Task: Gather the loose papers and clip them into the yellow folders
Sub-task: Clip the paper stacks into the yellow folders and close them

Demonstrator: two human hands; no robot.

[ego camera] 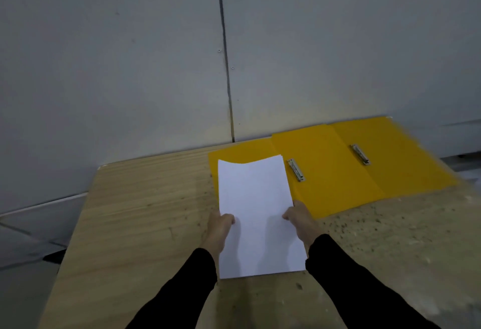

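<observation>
I hold a stack of white papers (256, 214) above the wooden table (135, 219). My left hand (220, 229) grips its left edge and my right hand (299, 220) grips its right edge, thumbs on top. The stack's far end sags over the near yellow folder (330, 172), which lies open with a metal clip (296, 170) along its middle. A second open yellow folder (406, 157) lies behind it to the right, partly under it, with its own metal clip (360, 154).
The table stands against a grey panelled wall (130, 55). Its left edge drops to a grey floor (28, 237). The table's right part is speckled with dark marks (390, 237).
</observation>
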